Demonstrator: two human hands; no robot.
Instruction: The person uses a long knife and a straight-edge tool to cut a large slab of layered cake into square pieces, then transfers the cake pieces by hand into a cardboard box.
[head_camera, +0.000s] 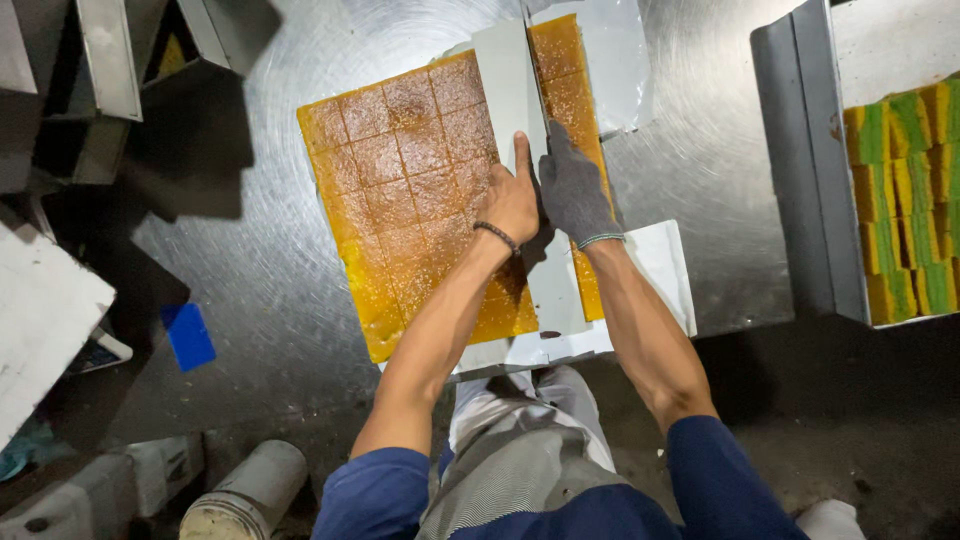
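Observation:
A large orange-brown slab of cake (410, 190), scored into squares, lies on white paper on a steel table (700, 220). A flat grey straightedge board (508, 90) lies lengthwise across the slab. My bare left hand (512, 200), with a dark wristband, presses on the board, thumb and finger stretched forward. My right hand (575, 190) wears a grey knit glove and holds a long knife (533, 60) along the board's right edge, the blade running away from me. A narrow strip of cake (572, 90) lies to the right of the blade.
At the right, a metal tray (800, 170) holds several green-and-yellow layered cake pieces (910, 200). Metal boxes (110, 60) stand at the upper left, a white board (40, 320) and a blue object (188, 335) at the left. A cylindrical container (245, 495) stands on the floor.

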